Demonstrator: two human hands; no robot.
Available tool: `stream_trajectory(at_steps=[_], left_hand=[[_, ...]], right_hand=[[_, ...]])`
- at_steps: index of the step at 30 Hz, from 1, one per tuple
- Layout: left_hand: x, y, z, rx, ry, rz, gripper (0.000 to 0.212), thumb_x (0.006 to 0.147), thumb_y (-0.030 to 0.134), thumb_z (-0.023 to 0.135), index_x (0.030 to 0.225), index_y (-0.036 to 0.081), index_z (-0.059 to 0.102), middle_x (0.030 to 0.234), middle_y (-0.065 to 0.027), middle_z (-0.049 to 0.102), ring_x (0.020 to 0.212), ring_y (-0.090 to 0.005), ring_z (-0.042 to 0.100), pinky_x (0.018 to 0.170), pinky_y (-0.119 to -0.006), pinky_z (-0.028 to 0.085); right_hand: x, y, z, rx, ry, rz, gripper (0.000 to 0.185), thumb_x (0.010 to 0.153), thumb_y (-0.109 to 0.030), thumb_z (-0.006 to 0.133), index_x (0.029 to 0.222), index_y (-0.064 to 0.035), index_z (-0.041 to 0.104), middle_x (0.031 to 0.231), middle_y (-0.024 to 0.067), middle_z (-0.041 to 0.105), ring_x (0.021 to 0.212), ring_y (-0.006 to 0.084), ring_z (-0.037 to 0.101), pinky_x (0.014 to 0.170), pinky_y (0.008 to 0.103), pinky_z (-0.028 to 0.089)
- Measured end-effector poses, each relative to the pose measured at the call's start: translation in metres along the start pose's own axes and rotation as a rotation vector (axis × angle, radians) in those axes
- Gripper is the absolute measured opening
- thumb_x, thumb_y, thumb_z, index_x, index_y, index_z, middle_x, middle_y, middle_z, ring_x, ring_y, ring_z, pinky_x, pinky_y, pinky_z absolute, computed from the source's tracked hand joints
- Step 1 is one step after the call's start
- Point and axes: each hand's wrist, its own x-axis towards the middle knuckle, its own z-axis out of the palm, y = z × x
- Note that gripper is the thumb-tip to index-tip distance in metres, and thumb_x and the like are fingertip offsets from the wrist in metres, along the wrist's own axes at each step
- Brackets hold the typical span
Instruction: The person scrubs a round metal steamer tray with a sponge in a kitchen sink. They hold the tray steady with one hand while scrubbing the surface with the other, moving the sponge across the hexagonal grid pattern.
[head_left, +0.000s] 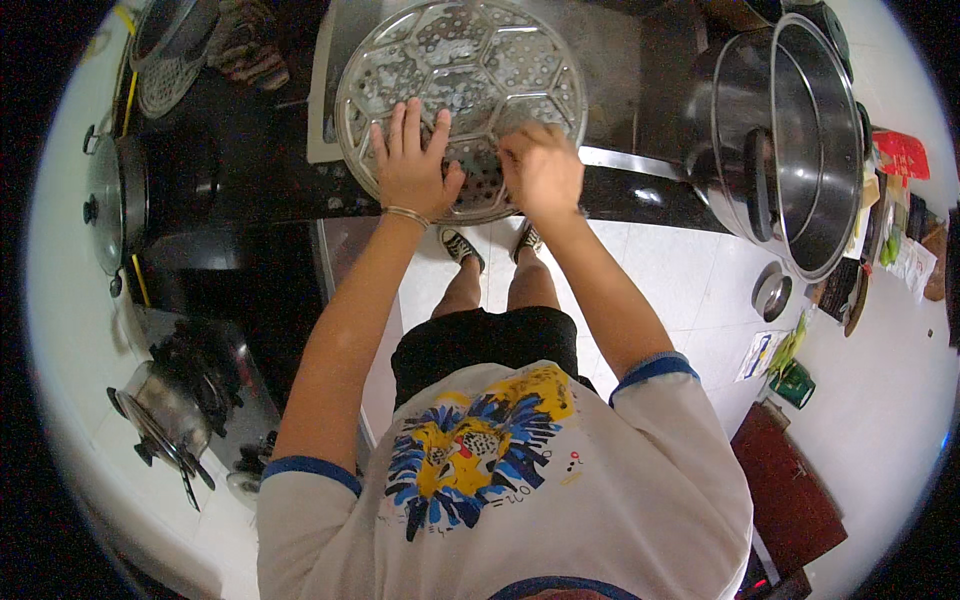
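A round, perforated metal steamer tray (457, 88) with raised hexagonal ridges lies across the front edge of the sink. Water and whitish suds wet its surface. My left hand (418, 169), with a bracelet at the wrist, presses flat on the tray's near left part, fingers spread. On the near right part, my right hand (546, 172) is curled and blurred. Under its fingertips shows a fuzzy grey patch, which looks like a scouring pad (519, 117); most of it is hidden by the hand.
A large steel pot (817, 150) stands on its side at the right end of the dark counter (622, 196). A lidded pot (112, 202) sits at the left, near the stove (202, 360). Behind the tray is the sink basin (609, 82). A metal bowl (772, 294) lies lower right.
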Motion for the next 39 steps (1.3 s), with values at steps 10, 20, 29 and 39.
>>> stream_trajectory(at_steps=[10,20,29,39], left_hand=[[0.009,0.004,-0.002,0.035,-0.069,0.293,0.077,0.085,0.054,0.06,0.149,0.019,0.035,0.153,-0.021,0.03,0.14,-0.0395,0.029,0.113,-0.062,0.014],[0.014,0.01,-0.008,-0.013,-0.234,0.3,0.079,0.083,0.058,0.059,0.15,0.026,0.033,0.159,-0.0127,0.021,0.146,-0.0357,0.017,0.114,-0.064,0.007],[0.021,0.013,-0.016,0.111,-0.415,0.284,0.086,0.083,0.067,0.05,0.154,0.028,0.022,0.162,-0.0089,0.01,0.148,-0.0342,0.008,0.112,-0.068,0.001],[0.021,0.009,-0.009,0.004,-0.346,0.281,0.086,0.082,0.067,0.052,0.154,0.031,0.023,0.163,-0.0091,0.01,0.149,-0.0342,0.009,0.111,-0.071,0.001]], right_hand=[[-0.016,0.057,-0.026,0.1,0.189,0.304,0.013,0.076,-0.015,0.073,0.088,-0.0097,0.072,0.093,0.0078,0.066,0.088,0.0307,0.061,0.074,0.042,0.052],[-0.016,0.065,-0.016,0.176,0.303,0.299,0.015,0.076,-0.017,0.073,0.09,-0.0122,0.071,0.095,0.0062,0.065,0.087,0.0297,0.06,0.077,0.0404,0.05],[0.057,0.079,-0.011,-0.154,0.152,0.156,0.01,0.077,-0.015,0.071,0.087,-0.0129,0.072,0.09,0.0047,0.065,0.087,0.0279,0.061,0.074,0.0402,0.051],[0.081,0.067,-0.019,-0.278,-0.004,0.117,0.012,0.072,-0.016,0.073,0.084,-0.012,0.073,0.092,0.0035,0.066,0.091,0.0252,0.062,0.077,0.0399,0.05]])
